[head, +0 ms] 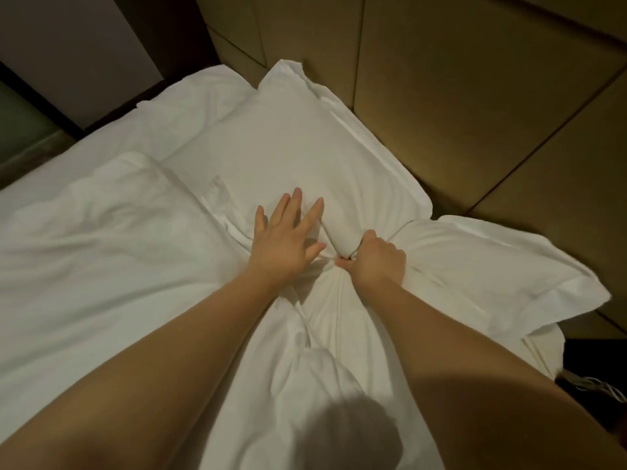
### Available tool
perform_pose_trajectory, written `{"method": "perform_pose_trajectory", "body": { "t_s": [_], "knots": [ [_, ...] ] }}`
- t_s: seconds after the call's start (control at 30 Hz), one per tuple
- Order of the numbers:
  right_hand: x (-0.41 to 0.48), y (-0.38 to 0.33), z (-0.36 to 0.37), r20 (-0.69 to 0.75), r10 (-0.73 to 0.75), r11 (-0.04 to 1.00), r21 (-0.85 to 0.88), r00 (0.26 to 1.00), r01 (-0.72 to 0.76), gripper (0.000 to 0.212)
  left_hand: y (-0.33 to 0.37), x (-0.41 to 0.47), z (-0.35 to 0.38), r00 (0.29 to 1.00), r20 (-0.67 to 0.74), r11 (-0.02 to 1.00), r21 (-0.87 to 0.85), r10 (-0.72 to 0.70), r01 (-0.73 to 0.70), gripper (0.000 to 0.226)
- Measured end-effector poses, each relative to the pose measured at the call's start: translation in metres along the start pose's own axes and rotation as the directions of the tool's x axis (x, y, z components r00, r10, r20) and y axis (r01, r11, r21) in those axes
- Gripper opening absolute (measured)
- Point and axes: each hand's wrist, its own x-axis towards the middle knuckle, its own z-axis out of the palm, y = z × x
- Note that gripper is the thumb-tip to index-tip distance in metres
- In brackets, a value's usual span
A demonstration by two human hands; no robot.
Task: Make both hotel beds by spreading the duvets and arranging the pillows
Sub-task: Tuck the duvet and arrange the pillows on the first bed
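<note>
While the right hand (pixel 380 262) is clenched on a bunched edge of the near pillow (pixel 458 266), the far pillow (pixel 291 144) is lain ahead against the headboard (pixel 475 96), under the flat, spread left hand (pixel 288 239), its long axis running up-left.

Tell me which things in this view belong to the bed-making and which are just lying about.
Part of the job:
- large white flanged pillow against the headboard
- second white flanged pillow, right hand gripping its bunched fabric
- left hand, flat and open on the first pillow
- rumpled white duvet

Just lying about:
- tan padded headboard panels
- white cords at the right edge
</note>
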Motion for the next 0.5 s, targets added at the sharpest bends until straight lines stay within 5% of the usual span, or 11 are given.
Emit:
{"method": "perform_pose_trajectory", "body": {
  "t_s": [0.13, 0.37, 0.5],
  "knots": [
    [0.002, -0.011, -0.025, 0.146, -0.008, 0.976, 0.217, 0.989, -0.024, 0.027, 0.000, -0.008, -0.008, 0.999, 0.024, 0.999, -0.028, -0.030, 0.031, 0.073],
    [-0.016, -0.064, -0.144, -0.151, -0.018, 0.858, 0.506, 0.988, 0.093, 0.014, 0.018, -0.046, -0.083, 0.965, -0.050, 0.951, -0.191, -0.258, 0.244, 0.066],
    [-0.057, -0.117, -0.221, -0.304, -0.139, 0.791, 0.539, 0.942, 0.290, 0.020, 0.014, -0.083, -0.139, 0.919, -0.095, 0.882, -0.333, -0.382, 0.333, 0.064]
  ]
}}
